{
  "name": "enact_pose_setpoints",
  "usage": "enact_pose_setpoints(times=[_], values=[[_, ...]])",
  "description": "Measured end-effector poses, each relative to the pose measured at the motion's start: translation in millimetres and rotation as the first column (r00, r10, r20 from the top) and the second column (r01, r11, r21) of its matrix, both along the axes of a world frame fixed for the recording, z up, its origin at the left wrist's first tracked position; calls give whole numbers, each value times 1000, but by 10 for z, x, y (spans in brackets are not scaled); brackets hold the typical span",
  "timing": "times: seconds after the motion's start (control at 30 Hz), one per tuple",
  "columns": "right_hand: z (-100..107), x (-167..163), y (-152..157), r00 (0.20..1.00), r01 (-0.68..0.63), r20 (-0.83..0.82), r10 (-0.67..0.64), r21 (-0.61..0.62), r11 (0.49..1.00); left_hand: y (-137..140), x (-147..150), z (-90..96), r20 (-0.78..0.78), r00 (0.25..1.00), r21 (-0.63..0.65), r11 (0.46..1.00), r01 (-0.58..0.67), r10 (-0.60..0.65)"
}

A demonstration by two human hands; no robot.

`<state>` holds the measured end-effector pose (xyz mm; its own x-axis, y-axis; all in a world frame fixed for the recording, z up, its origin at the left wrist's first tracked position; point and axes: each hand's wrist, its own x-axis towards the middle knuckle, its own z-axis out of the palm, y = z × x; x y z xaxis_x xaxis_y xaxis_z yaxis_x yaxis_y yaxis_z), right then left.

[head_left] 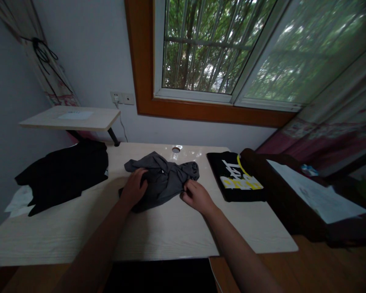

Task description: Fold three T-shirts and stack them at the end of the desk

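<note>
A crumpled dark grey garment (161,183) lies bunched on the middle of the pale wooden table (177,236). My left hand (134,188) is on its left side, fingers curled over the cloth. At the garment's right end, my right hand (197,195) pinches the edge of the fabric between thumb and fingers. The garment's exact kind is hidden by its folds.
A black garment (70,171) is spread at the left, partly over white paper (20,201), below a small raised shelf (73,118). At the right edge sits a folded black T-shirt (234,177) with white and yellow print. A brown sofa (293,195) stands beyond it.
</note>
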<state>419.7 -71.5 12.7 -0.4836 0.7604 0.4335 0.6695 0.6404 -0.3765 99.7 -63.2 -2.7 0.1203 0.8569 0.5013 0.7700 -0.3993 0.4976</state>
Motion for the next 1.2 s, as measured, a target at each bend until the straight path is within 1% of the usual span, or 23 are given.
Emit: enact_pose_setpoints(times=[0.07,0.13,0.23,0.43,0.5,0.6,0.63,0.67,0.77,0.83,0.9,0.97,1.03,1.1,1.17,1.2], values=[[-2,10,-26,1000,-28,-6,28,3,1000,-3,-10,37,-27,999,-42,998,42,-44],[-3,20,-56,998,-62,-8,62,14,998,-11,-21,79,-49,992,-87,990,111,-115],[15,33,-99,995,-94,-25,96,57,994,-27,-38,124,-53,978,-124,973,193,-201],[158,-25,-101,981,-141,-119,154,109,984,-47,-51,142,-55,964,-136,958,252,-261],[236,-114,-45,980,-107,-154,127,127,986,-52,-48,150,-50,960,-142,953,266,-275],[378,-308,103,981,28,-193,-3,124,992,-59,-51,170,-18,950,-161,938,306,-312],[426,-377,161,983,57,-179,-37,107,993,-59,-56,177,1,943,-171,929,327,-332],[472,-443,218,988,59,-146,-46,82,995,-58,-64,183,24,935,-182,919,351,-353],[570,-599,351,1000,15,-16,-16,-55,998,-48,-93,194,92,912,-224,884,411,-401],[594,-660,400,998,23,56,-14,-165,986,-43,-110,194,116,904,-254,867,428,-412],[591,-687,426,993,66,109,-39,-251,966,-47,-120,188,106,899,-279,856,436,-424],[577,-677,443,991,107,113,-74,-315,943,-60,-123,181,71,894,-293,848,442,-442],[567,-632,455,994,112,32,-108,-372,921,-80,-120,176,32,893,-284,853,438,-448],[569,-556,464,977,103,-125,-171,-426,899,-101,-116,181,-9,902,-254,873,416,-433],[581,-458,465,910,102,-310,-275,-475,874,-119,-118,195,-49,916,-206,902,380,-398],[588,-405,464,852,102,-405,-332,-494,864,-126,-123,204,-68,926,-175,918,357,-373]])
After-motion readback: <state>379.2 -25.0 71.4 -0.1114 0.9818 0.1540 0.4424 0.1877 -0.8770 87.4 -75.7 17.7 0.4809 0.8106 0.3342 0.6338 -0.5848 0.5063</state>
